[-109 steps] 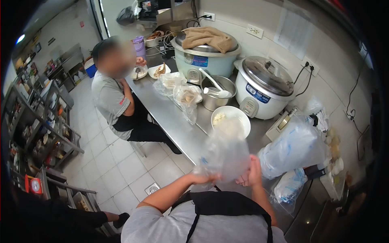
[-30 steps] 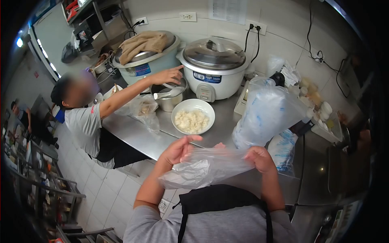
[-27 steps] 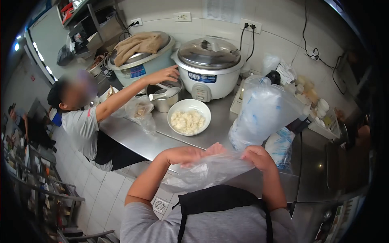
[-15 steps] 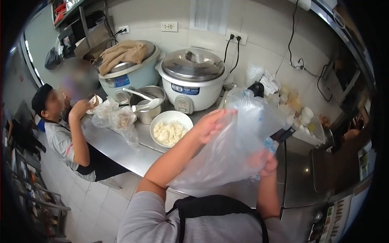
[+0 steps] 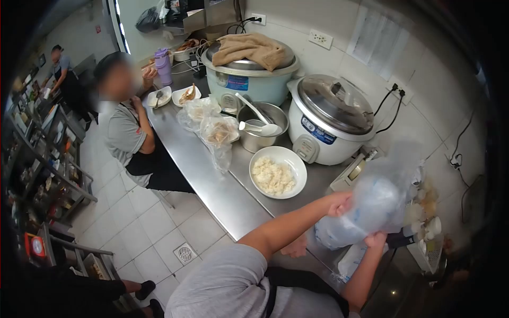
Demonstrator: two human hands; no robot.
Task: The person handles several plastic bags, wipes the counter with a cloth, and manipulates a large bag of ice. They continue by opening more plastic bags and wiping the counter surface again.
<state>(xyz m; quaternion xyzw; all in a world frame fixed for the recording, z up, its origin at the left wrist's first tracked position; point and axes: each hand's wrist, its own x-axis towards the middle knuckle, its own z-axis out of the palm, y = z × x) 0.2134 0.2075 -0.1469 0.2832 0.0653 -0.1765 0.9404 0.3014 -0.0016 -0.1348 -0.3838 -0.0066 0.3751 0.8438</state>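
Observation:
A clear plastic bag (image 5: 366, 212), puffed up and crumpled, is held between my hands above the right part of the steel counter. My left hand (image 5: 339, 204) is closed on its left edge. Lower down, my right hand (image 5: 375, 240) grips the bag's near side. To the left of my left hand stands a white bowl (image 5: 301, 172) with cooked white rice (image 5: 272, 177) in it. Behind the bowl is a steel pot (image 5: 254, 142), with a white rice paddle (image 5: 261, 129) lying across its top.
A white rice cooker (image 5: 331, 140) and a pale blue one (image 5: 249, 85), topped by a brown cloth (image 5: 252, 50), line the wall. Tied plastic bags (image 5: 217, 130) lie on the steel counter (image 5: 196, 164). A person (image 5: 124, 127) sits at left. Small containers (image 5: 424, 217) crowd the right.
My view has swung left, bringing more of the counter and kitchen into sight. The bag, stretched out wide before, is now more bunched and rounded between my hands.

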